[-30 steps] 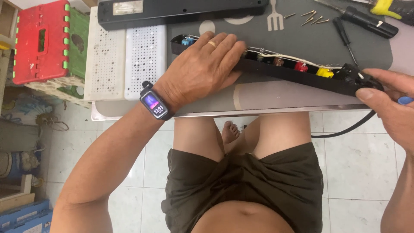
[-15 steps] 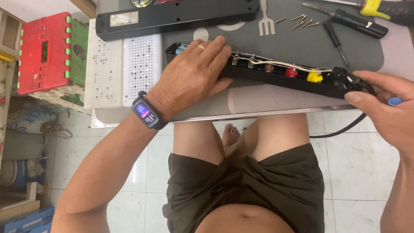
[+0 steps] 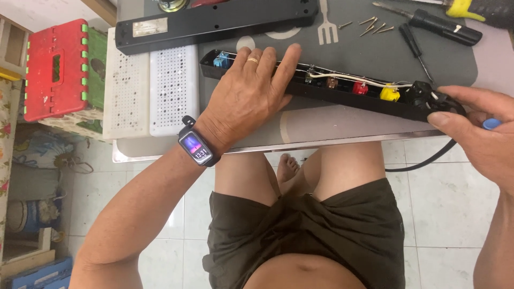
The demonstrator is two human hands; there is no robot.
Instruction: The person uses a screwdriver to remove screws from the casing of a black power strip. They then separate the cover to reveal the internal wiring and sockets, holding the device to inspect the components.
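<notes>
Looking down from the head view: left hand [image 3: 249,99] laid flat across the near end of the opened black power strip [image 3: 321,88], fingers spread and pressing down rather than pinching, apparently to pin the long housing against the grey mat [image 3: 375,48] on the worktop [image 3: 176,147]. Right hand [image 3: 482,134] at the far end, by the cord entry, grip pinched around a small blue-tipped thing [image 3: 491,123], thumb resting against the housing; kind of tool not clear. Strip lying slantwise across the mat, inner side up, with white wires and blue, brown, red and yellow parts exposed. Detached black cover [image 3: 214,24] parked farther back, out of the way. Loose screws [image 3: 372,25] gathered together on the mat, probably to keep them from rolling off. Two screwdrivers [image 3: 444,27] kept within reach near the top right. Black cable [image 3: 423,160] hanging off the worktop edge towards the tiled floor. Smartwatch [image 3: 197,148] worn on the left wrist. Red folding stool [image 3: 53,69] standing off to the left.
</notes>
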